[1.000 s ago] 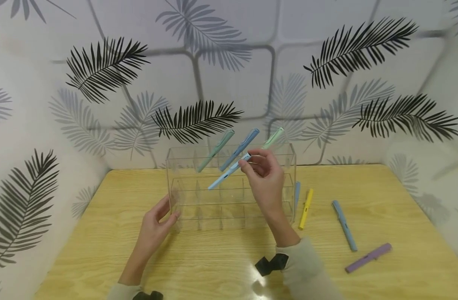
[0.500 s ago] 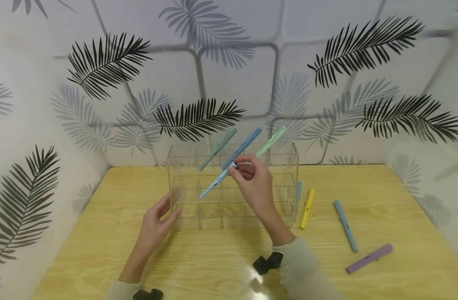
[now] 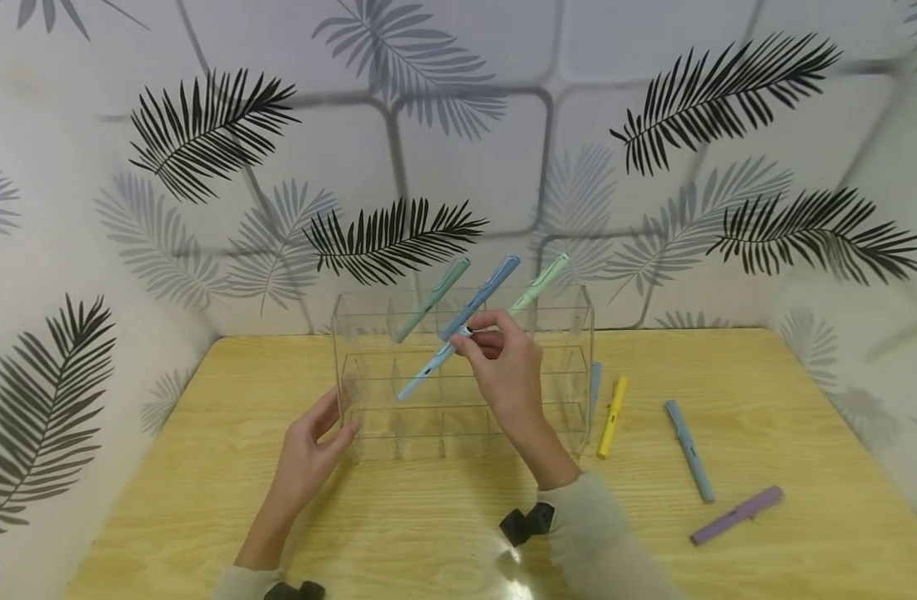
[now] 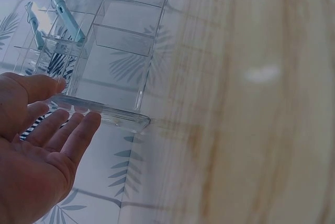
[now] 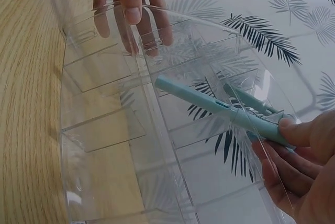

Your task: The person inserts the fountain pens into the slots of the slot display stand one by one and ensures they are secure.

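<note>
A clear, tiered pen organizer (image 3: 466,434) stands on the table. At its left side, my left hand (image 3: 308,454) grips the side wall, thumb on one face and fingers on the other in the left wrist view. My right hand (image 3: 507,371) pinches the upper end of a light blue pen (image 3: 428,369), which slants down to the left at the middle tier. In the right wrist view the pen (image 5: 196,97) lies over the clear dividers; whether its tip touches anything cannot be told. A teal pen (image 3: 432,300), a blue pen (image 3: 479,297) and a mint green pen (image 3: 543,282) lean in the back row.
To the organizer's right lie a yellow pen (image 3: 612,418), a grey-blue pen (image 3: 689,452) and a purple pen (image 3: 737,515). Another blue pen (image 3: 596,385) is partly seen by the right wall. A leaf-patterned backdrop (image 3: 473,183) rises behind the wooden table (image 3: 413,533).
My right hand has moved left and down with the light blue pen, bringing its tip lower before the middle tier. The left hand has stayed on the side wall.
</note>
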Demonstrator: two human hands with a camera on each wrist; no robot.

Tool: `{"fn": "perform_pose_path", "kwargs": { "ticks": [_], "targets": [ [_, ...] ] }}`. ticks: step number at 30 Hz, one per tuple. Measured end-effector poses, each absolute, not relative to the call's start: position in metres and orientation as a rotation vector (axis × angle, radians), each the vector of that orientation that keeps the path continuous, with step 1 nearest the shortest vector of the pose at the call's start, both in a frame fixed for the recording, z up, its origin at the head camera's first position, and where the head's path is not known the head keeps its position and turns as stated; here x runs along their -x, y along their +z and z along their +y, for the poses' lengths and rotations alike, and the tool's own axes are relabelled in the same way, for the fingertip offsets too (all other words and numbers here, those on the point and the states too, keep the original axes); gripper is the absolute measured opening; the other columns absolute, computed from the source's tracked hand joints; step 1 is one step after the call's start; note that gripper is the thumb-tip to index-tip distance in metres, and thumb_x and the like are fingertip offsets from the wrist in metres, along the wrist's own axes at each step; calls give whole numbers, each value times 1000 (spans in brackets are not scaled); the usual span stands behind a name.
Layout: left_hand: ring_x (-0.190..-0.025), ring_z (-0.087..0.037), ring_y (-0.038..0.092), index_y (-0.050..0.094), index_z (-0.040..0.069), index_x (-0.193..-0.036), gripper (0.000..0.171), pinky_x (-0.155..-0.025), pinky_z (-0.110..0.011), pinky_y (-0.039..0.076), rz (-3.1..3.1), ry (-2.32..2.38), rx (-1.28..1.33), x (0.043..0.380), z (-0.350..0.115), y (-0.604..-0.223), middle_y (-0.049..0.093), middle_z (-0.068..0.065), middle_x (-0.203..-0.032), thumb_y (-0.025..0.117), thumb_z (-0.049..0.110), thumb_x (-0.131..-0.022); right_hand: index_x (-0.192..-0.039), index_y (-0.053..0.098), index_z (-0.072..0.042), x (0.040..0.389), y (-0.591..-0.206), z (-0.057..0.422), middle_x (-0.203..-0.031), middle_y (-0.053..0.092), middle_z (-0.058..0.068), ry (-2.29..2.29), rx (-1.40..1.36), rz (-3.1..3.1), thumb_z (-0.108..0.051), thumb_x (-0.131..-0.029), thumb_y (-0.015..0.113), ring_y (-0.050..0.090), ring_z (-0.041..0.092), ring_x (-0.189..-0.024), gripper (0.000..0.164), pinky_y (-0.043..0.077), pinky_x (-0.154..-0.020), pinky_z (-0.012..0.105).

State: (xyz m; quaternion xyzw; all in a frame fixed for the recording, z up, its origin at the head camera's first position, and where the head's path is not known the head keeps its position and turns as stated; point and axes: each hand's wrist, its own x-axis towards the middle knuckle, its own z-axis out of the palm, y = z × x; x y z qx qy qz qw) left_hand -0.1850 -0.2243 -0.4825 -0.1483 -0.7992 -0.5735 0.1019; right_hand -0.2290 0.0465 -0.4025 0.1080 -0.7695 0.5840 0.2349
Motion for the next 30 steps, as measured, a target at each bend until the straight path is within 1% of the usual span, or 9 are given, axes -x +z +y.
{"fn": "perform_pose_path", "kwargs": {
  "ticks": [4, 9, 14, 18, 25, 30],
  "targets": [
    [-137, -45, 47, 43, -10, -149, 55, -103, -42, 49, -2358, -1703, 435, 185, -224, -482, 47, -29, -149, 64, -3, -99, -103, 67, -2, 228, -403, 49, -85, 78, 9, 1528, -282, -2146, -13, -90, 81, 77, 21, -74, 22, 65, -67, 38],
    [-136, -45, 47, 44, -11, -148, 54, -103, -44, 48, -2349, -1697, 445, 186, -222, -482, 48, -29, -149, 65, -4, -99, -104, 66, -1, 227, -403, 51, -84, 78, 9, 1474, -282, -2170, -15, -92, 80, 76, 22, -73, 23, 65, -66, 37],
    [-137, -47, 46, 44, -10, -149, 54, -99, -34, 52, -2340, -1741, 439, 185, -221, -481, 47, -29, -149, 64, -4, -99, -105, 66, 1, 227, -404, 51, -85, 78, 9, 1459, -297, -2168, -14, -92, 79, 76, 20, -73, 24, 65, -66, 36],
    [-137, -49, 44, 43, -10, -150, 55, -95, -27, 53, -2330, -1778, 428, 184, -221, -481, 46, -30, -150, 64, -4, -99, -105, 66, -1, 227, -405, 52, -85, 78, 9, 1439, -324, -2158, -13, -92, 79, 76, 18, -72, 23, 65, -67, 35],
    [-137, -50, 43, 43, -9, -150, 55, -95, -25, 53, -2344, -1774, 413, 184, -224, -483, 45, -30, -151, 64, -3, -99, -111, 64, -4, 225, -408, 60, -92, 78, 8, 1432, -350, -2147, -13, -93, 78, 76, 17, -80, 25, 64, -71, 31],
    [-138, -50, 43, 42, -8, -151, 55, -95, -25, 53, -2345, -1783, 414, 185, -224, -483, 44, -30, -152, 63, -3, -100, -112, 64, -4, 220, -406, 77, -93, 77, 6, 1476, -357, -2125, -13, -93, 78, 74, 17, -85, 25, 64, -73, 37]
  ]
}}
